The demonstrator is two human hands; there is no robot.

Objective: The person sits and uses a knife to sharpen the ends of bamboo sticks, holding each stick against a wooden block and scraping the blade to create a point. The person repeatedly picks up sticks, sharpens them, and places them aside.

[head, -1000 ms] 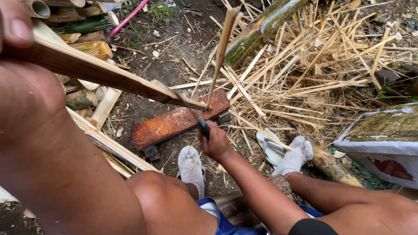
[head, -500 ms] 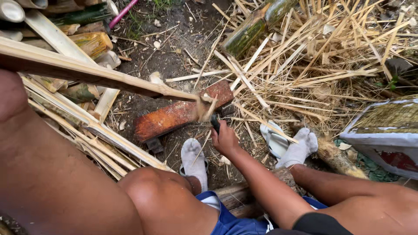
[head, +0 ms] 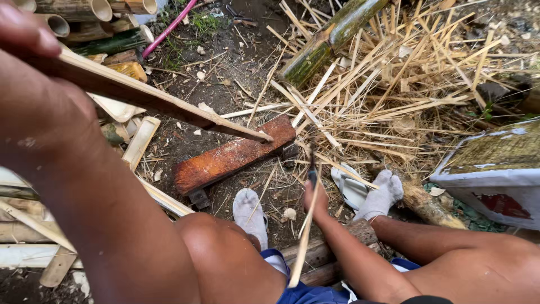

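The left hand [head: 34,84] is closed around a long split bamboo piece [head: 152,101]. The piece is pale tan, flat and narrowing, and its pointed tip rests on a reddish-brown wooden block [head: 230,157] on the dirt ground. The right hand [head: 316,197] grips a dark-handled knife [head: 311,169] just beside the block, and a thin pale bamboo strip [head: 304,236] hangs near this hand. Yellow bamboo splinters [head: 394,84] lie behind.
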